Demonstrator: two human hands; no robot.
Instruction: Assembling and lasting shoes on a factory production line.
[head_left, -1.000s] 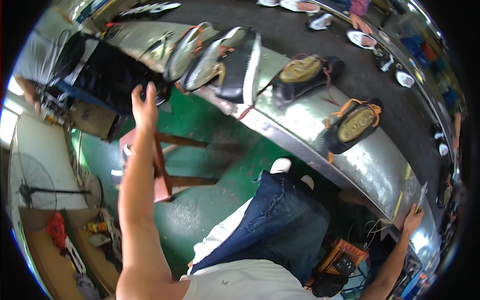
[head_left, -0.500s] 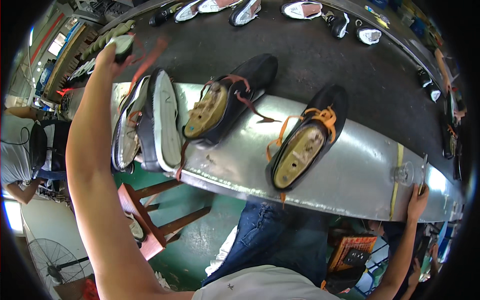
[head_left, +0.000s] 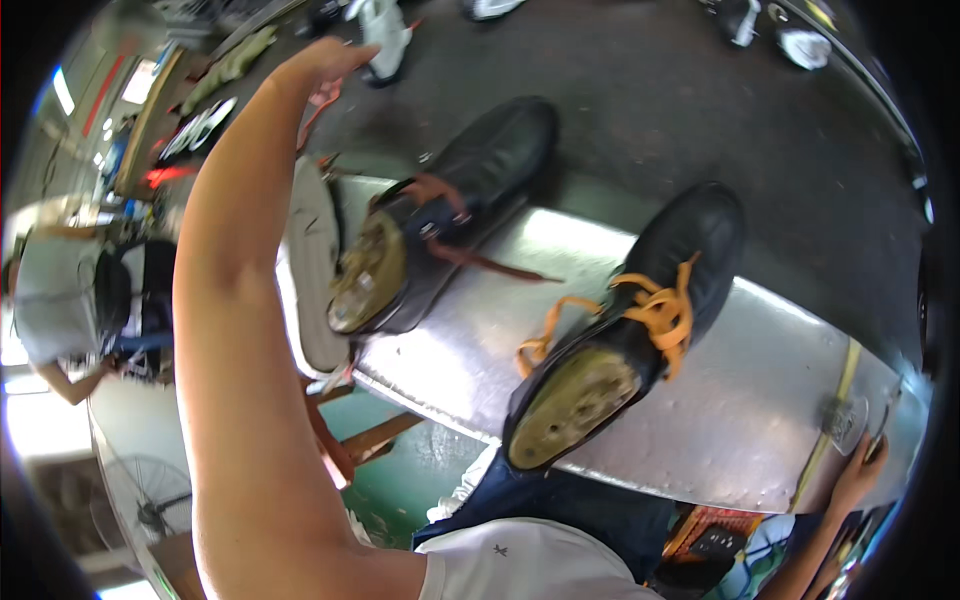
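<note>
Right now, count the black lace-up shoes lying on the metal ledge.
2. The shoe with brown laces lies left of centre; the shoe with orange laces lies to its right, heel over the near edge. The raised left arm may hide others.

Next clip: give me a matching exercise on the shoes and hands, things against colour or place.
Things:
1. nearer black shoe
2. farther black shoe
3. left hand
4. right hand

Colour or place:
A. reddish-brown laces
B. at the metal ledge's right end
C. orange laces
D. raised over the dark belt, far left

Pairs: 1-C, 2-A, 3-D, 4-B
</note>
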